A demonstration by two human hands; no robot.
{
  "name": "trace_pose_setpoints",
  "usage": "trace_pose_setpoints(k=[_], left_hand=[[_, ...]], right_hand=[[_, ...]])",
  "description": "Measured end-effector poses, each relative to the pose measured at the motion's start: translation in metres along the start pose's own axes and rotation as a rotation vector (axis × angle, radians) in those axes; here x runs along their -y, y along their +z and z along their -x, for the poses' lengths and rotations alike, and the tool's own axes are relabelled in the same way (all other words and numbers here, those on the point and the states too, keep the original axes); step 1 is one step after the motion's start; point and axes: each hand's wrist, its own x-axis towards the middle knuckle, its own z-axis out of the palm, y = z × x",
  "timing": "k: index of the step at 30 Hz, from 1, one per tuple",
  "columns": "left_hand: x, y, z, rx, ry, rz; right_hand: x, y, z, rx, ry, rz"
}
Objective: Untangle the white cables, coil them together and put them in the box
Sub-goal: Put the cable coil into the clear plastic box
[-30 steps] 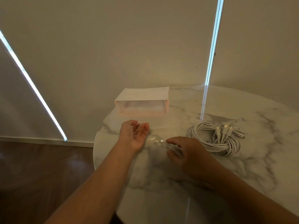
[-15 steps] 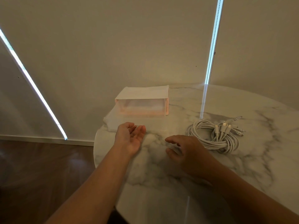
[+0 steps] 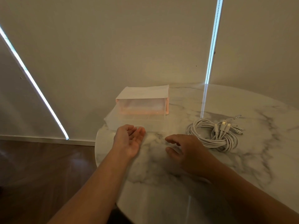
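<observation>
A coiled bundle of white cables [image 3: 213, 135] lies on the marble table, its plug ends [image 3: 226, 126] sticking out to the right. A clear pinkish box [image 3: 142, 104] stands at the table's far left, with its transparent front flap [image 3: 139, 125] folded down flat toward me. My left hand [image 3: 129, 139] hovers palm-up at the flap's near edge, fingers relaxed, holding nothing. My right hand [image 3: 182, 147] hovers palm-down over the table, fingers spread and loosely bent, just left of the cable bundle and not touching it.
The round marble table [image 3: 242, 167] ends at a curved left edge near my left wrist, with dark wooden floor [image 3: 40, 167] beyond it. Close behind the box hang beige blinds [image 3: 129, 46], with bright light strips between them.
The clear flap now lies flat on the table in front of the box. Both hands have stayed nearly in place, the left one shifted slightly toward me.
</observation>
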Motion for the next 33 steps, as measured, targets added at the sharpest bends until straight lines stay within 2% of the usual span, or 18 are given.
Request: trace_pose_setpoints(k=[3,6,8,10,13,15,18,21,23,25,27,29,31,33], left_hand=[[0.003,0.002,0.013,0.03,-0.039,-0.023],[0.013,0.012,0.032,0.18,-0.069,-0.15],[0.024,0.024,0.04,0.305,-0.027,-0.396],[0.038,0.035,0.042,0.408,0.135,-0.761],[0.056,0.051,0.032,0.563,0.447,-1.335],[0.065,0.063,0.025,0.649,0.504,-1.527],[0.079,0.079,0.018,0.759,0.486,-1.601],[0.087,0.087,0.01,0.804,0.487,-1.573],[0.087,0.088,0.006,0.817,0.502,-1.568],[0.086,0.088,0.003,0.821,0.514,-1.577],[0.088,0.088,0.001,0.839,0.52,-1.572],[0.089,0.088,-0.002,0.856,0.543,-1.562],[0.09,0.089,-0.004,0.849,0.556,-1.555],[0.09,0.088,-0.006,0.843,0.555,-1.551]], right_hand=[[0.003,-0.009,-0.002,-0.005,-0.013,-0.007],[0.0,-0.042,-0.007,-0.12,0.004,-0.033],[-0.012,-0.076,-0.008,-0.247,0.057,-0.028],[-0.031,-0.104,-0.003,-0.252,0.141,0.041],[-0.07,-0.134,0.016,-0.127,0.265,0.112],[-0.095,-0.146,0.026,0.017,0.353,0.105],[-0.124,-0.15,0.031,0.23,0.429,0.095],[-0.136,-0.142,0.026,0.321,0.413,0.061],[-0.143,-0.139,0.019,0.271,0.397,0.034],[-0.146,-0.139,0.012,0.153,0.379,0.032],[-0.144,-0.14,0.002,0.088,0.327,0.099],[-0.135,-0.137,-0.011,0.178,0.226,0.259],[-0.126,-0.131,-0.022,0.336,0.188,0.383],[-0.125,-0.128,-0.023,0.445,0.25,0.322]])
